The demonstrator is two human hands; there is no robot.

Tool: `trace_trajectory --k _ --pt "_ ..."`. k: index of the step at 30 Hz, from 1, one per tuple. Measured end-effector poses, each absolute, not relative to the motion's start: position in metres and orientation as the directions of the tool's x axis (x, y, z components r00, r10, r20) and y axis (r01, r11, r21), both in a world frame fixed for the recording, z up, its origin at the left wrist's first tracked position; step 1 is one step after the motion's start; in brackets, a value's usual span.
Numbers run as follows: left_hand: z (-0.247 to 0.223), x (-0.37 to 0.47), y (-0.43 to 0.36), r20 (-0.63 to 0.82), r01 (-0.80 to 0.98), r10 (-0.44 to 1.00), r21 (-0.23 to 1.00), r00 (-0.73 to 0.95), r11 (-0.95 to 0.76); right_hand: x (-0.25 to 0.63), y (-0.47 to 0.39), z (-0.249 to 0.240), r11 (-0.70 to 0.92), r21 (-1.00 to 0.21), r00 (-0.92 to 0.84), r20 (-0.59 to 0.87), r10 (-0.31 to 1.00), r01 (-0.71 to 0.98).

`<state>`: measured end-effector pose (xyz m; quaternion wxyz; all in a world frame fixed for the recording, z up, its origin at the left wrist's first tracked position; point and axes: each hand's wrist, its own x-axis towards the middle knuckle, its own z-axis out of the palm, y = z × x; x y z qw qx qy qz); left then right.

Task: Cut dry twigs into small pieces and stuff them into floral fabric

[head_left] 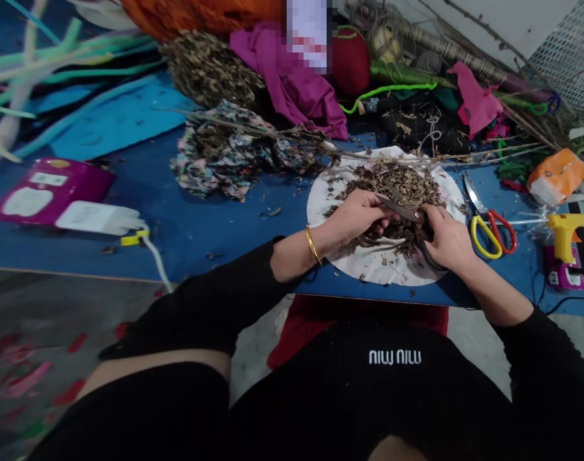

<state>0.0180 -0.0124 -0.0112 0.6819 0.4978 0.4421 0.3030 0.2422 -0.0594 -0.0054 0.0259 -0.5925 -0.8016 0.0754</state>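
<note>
Crosswise, dark scissors (402,209) run from the right hand (448,238), closed round their handles, 2 parted blades pointing left to the left hand (352,216), fingers curled, contents unclear, above dried leaves (412,182) on white cloth (321,198).

I count 2 pairs of scissors (403,210) (488,221), 2 purple boxes (83,187) (571,276), 1 yellow glue gun (565,235), 1 round white cloth (323,200), 1 orange packet (563,174), 1 gold bangle (313,245) and 2 bare hands (362,214) (448,238).
</note>
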Motion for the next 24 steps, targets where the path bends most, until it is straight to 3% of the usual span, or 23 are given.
trace_trajectory --k 16,24 --pt "-0.0103 0.0195 -0.0135 -0.336 -0.037 0.851 0.923 0.403 0.382 0.2413 -0.0593 -0.0085 0.264 -0.044 -0.267 -0.088 0.960 0.964" --pt "-0.0157 0.0208 -0.0114 -0.353 0.049 0.837 0.929 0.419 0.367 0.2397 -0.0589 -0.0089 0.265 -0.068 -0.269 -0.058 0.962 0.962"
